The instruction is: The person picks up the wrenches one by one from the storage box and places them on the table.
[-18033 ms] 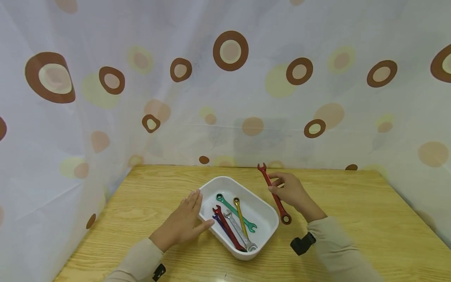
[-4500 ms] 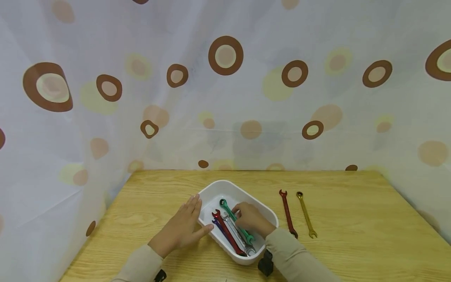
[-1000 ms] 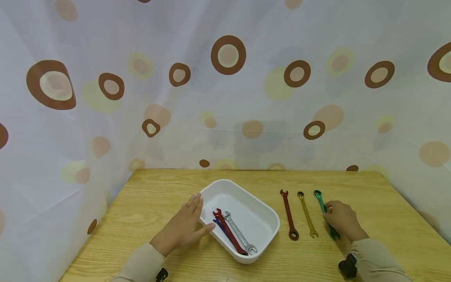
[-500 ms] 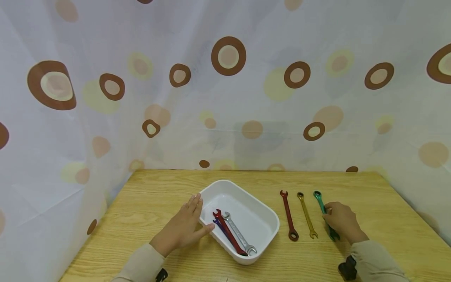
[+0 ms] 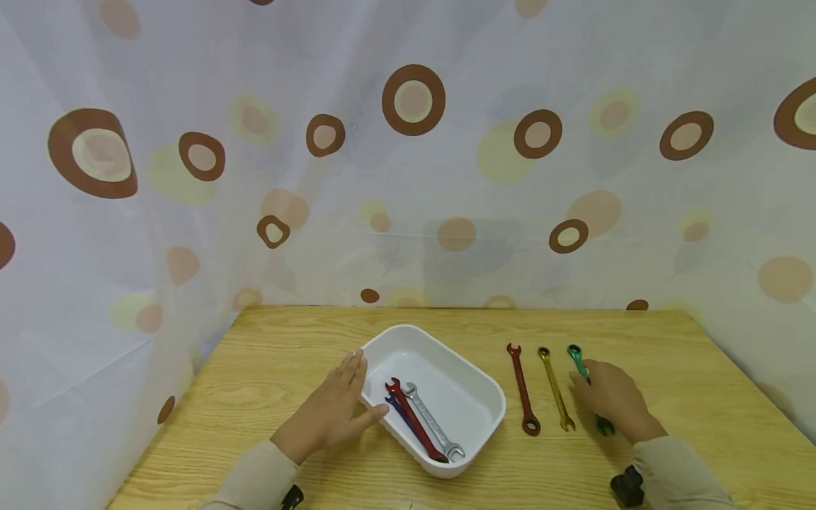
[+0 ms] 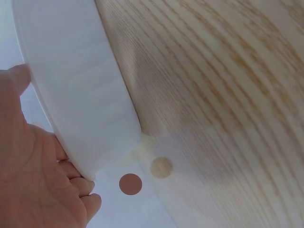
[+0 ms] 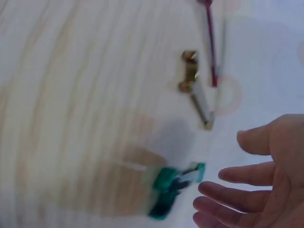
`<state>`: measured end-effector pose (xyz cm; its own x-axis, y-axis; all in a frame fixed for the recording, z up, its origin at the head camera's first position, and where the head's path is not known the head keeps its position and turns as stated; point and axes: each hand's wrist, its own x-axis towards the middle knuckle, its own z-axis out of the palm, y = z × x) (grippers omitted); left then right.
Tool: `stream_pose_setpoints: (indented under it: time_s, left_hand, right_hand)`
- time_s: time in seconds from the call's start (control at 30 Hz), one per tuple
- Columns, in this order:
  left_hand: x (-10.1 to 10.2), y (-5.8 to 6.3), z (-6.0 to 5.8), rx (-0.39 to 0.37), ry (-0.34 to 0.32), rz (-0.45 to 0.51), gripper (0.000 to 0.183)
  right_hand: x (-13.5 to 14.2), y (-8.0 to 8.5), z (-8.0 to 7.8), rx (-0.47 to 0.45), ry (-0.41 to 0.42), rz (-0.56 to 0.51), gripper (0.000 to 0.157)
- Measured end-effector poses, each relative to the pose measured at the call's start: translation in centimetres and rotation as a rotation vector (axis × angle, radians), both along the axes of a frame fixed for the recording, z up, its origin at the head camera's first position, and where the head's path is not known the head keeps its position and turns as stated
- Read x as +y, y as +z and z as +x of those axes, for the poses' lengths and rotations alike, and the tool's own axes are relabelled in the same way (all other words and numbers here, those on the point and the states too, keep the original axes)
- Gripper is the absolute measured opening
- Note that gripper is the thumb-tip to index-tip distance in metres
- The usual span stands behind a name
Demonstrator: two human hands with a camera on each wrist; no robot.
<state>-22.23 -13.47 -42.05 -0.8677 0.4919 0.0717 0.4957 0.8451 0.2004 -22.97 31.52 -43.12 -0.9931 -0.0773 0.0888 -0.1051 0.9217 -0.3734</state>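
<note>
My left hand [image 5: 328, 407] rests against the left rim of a white plastic tray [image 5: 481, 411], fingers extended and thumb spread. Inside the tray lie a silver wrench [image 5: 435, 423], a red wrench [image 5: 417, 423] and a small purple wrench [image 5: 399, 409], side by side. On the table to the right, my right hand [image 5: 612, 397] is just over a green wrench [image 5: 576, 356], hiding its middle. In the right wrist view its thumb and fingers are spread apart, beside the green wrench [image 7: 164, 192], with nothing between them.
Between tray and right hand, a red ratchet wrench [image 5: 523, 389] and a gold wrench [image 5: 557, 389] lie roughly parallel on the wooden table [image 5: 287, 340]. A spotted curtain [image 5: 459, 184] hangs behind the table's back edge and along both sides.
The red, gold and green wrenches have come to lie in a row on the table. The right hand has just let go of the green wrench. The left hand stays at the rim.
</note>
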Motion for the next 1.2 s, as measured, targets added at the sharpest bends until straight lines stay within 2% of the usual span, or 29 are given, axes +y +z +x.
stream_pose_setpoints:
  time_s: [0.27, 0.53, 0.67, 0.8, 1.2]
  left_hand:
    - [0.1, 0.2, 0.1, -0.015, 0.006, 0.009, 0.094]
    - [0.1, 0.3, 0.1, -0.017, 0.006, 0.012, 0.093]
    - [0.1, 0.3, 0.1, -0.02, 0.009, 0.012, 0.093]
    - [0.1, 0.3, 0.2, -0.019, 0.004, 0.011, 0.094]
    - [0.1, 0.1, 0.0, -0.011, -0.004, 0.014, 0.094]
  right_hand:
    - [-4.2, 2.2, 0.7, 0.178, 0.144, 0.062, 0.049]
    - [-7.5, 3.7, 2.0, 0.175, 0.268, 0.057, 0.058]
    - [-8.9, 3.6, 2.7, 0.193, 0.338, 0.065, 0.061]
    - [-10.0, 3.2, 3.2, 0.156, 0.391, 0.04, 0.068]
    - [-12.0, 2.3, 4.5, 0.099, 0.433, 0.125, 0.078]
